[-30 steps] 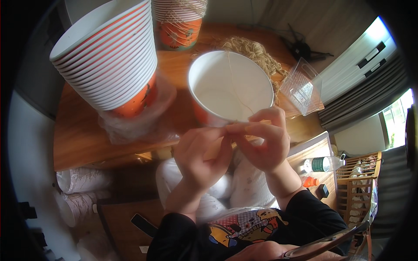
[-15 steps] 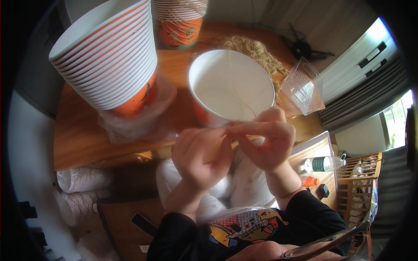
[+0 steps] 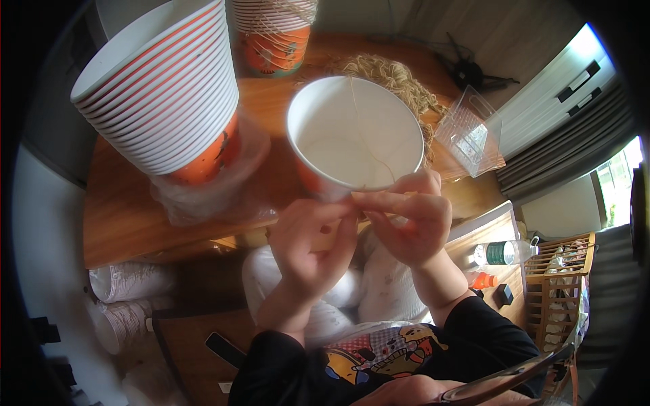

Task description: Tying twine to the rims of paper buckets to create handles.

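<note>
The string (image 3: pixel 356 108) crosses the open bucket (image 3: pixel 317 122), not wound around it; a wound stack (image 3: pixel 275 46) stands behind-left of the bucket. At the bucket's near rim, left hand (image 3: pixel 306 237) and right hand (image 3: pixel 414 223) have fingers pinched together, seemingly on the string.

A single head-worn fisheye view looks steeply down and forward from close above the lap (image 3: pixel 396 291). The surface (image 3: pixel 135 227) fills much of the frame's upper half, the open bucket (image 3: pixel 328 128) sits just above centre, and straight edges bend toward the dark rim.
</note>
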Motion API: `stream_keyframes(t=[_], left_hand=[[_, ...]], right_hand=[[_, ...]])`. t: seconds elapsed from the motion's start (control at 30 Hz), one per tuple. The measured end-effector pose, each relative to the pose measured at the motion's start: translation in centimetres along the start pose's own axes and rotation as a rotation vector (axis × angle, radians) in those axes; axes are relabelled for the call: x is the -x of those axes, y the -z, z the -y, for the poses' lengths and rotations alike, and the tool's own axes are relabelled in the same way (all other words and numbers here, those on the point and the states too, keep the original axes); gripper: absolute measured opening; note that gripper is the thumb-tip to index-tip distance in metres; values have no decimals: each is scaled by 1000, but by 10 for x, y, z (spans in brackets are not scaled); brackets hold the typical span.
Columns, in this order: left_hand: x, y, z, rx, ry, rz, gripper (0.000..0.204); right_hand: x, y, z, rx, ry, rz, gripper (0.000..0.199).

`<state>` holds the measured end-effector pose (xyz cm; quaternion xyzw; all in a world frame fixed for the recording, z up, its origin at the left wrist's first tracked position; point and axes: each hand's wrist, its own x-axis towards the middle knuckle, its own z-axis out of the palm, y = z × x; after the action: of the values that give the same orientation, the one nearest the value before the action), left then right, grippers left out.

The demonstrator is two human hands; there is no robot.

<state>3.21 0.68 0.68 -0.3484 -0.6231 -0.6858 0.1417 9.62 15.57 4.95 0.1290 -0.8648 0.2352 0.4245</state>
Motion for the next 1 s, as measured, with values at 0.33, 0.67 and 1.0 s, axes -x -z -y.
stream_keyframes(t=[0.33, 0.67, 1.0], left_hand=[[-5, -3, -3, -40, -56, 26, 5], [-6, -10, -1, 111, 159, 161, 10], [-2, -20, 11, 395, 257, 178, 11]], right_hand=[[8, 2, -3, 31, 13, -19, 39], [29, -9, -1, -784, -439, -363, 34], [44, -15, -2, -1367, -1015, -387, 21]])
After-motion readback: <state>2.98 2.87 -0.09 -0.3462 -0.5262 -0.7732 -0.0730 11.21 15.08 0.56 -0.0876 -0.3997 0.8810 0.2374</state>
